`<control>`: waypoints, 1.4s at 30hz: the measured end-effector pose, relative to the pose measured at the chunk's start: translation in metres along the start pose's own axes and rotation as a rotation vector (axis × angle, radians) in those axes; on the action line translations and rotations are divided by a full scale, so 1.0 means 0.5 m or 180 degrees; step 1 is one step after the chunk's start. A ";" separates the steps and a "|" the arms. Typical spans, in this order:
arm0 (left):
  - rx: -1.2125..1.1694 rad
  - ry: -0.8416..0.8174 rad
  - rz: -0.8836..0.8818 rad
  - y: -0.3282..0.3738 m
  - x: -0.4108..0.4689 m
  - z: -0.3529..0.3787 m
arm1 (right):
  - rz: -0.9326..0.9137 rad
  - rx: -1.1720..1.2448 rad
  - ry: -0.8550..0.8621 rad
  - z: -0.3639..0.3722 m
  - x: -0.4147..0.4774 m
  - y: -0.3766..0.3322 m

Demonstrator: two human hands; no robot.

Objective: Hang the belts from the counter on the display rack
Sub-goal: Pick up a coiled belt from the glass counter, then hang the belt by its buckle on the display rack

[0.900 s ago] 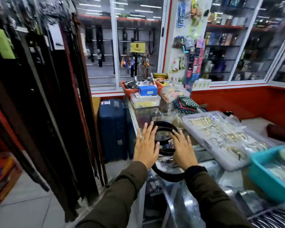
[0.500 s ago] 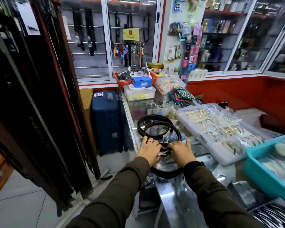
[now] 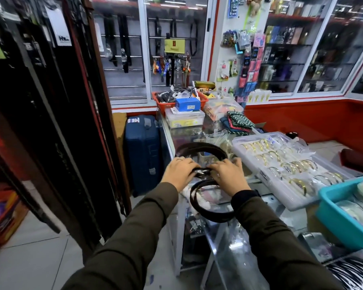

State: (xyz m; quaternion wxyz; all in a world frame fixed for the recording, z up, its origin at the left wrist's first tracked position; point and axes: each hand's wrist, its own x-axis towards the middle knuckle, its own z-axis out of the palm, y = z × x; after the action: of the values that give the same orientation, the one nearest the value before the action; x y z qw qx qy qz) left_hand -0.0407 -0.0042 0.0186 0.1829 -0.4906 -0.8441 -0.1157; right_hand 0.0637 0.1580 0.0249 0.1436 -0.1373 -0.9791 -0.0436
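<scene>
Since the earlier frames, both hands had been drawn back from the far side of the coiled belts and closed together at the middle of the bundle. The left hand (image 3: 179, 171) was curled over the left side of the coiled belts (image 3: 201, 150), fingers wrapped on the strap, and the right hand (image 3: 228, 173) was closed over the right side, the two almost touching across what appeared to be the buckle area, though that part was hidden. One dark loop was seen beyond the knuckles and another (image 3: 210, 212) hung nearer the body over the edge of the glass counter (image 3: 187, 135). The bundle's long axis was laid roughly away from the body. The display rack (image 3: 50, 122), already filled with hanging belts, stood to the left, so the left hand was judged nearer to it. A tray of bangles (image 3: 285, 164) was lying just right of the hands.
</scene>
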 end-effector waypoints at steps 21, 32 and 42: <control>-0.4158 0.1879 -0.2695 -0.221 -0.257 -0.214 | -0.0863 0.4289 -0.0658 -0.055 0.111 -0.399; -0.3922 0.2223 -0.2406 -0.234 -0.290 -0.279 | -0.0445 0.4563 -0.0253 -0.104 0.095 -0.465; -0.4196 0.3090 -0.2114 -0.306 -0.334 -0.447 | -0.1241 0.5280 -0.0538 -0.238 0.150 -0.621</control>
State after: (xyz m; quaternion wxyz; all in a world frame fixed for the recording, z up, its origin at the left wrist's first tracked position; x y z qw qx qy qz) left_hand -0.0550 -0.2946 0.1482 0.1579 -0.1224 -0.5338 -0.8217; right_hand -0.0605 -0.1352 0.1459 0.1140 0.1802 -0.7079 0.6733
